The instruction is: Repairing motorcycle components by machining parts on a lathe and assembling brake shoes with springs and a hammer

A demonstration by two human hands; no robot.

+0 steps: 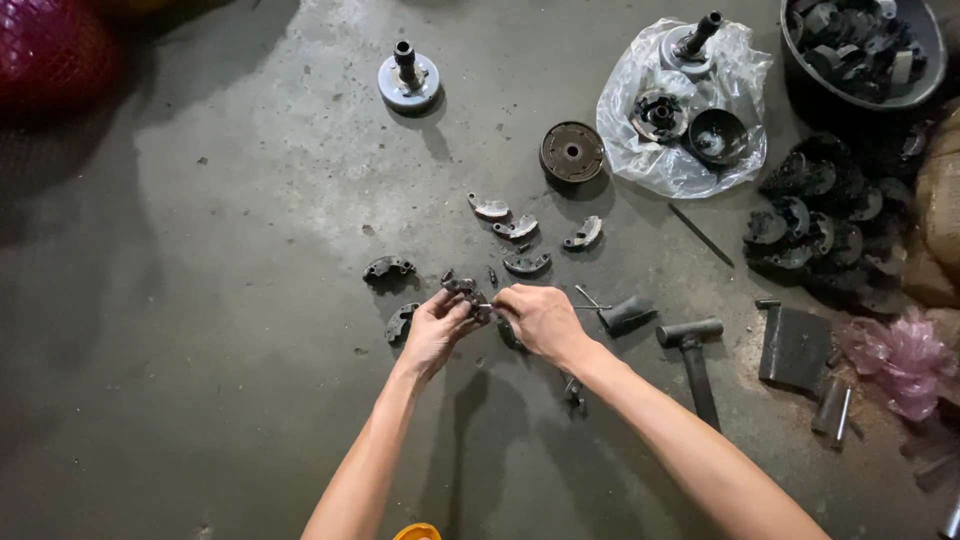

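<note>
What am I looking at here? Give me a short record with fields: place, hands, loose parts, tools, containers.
place: grey concrete floor
left hand: grips a small dark metal part
right hand: holds a thin metal rod against that part
loose parts: curved metal shoes, a round drum, a disc with a shaft
tools: hammer by the right forearm
containers: plastic bag with parts, dark bowl full of pieces

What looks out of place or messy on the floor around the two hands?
Nothing looks broken or spilled. Curved metal shoes lie scattered loose on the concrete floor above the left hand and right hand, which hold a small dark part. A hammer lies nearby.
</note>
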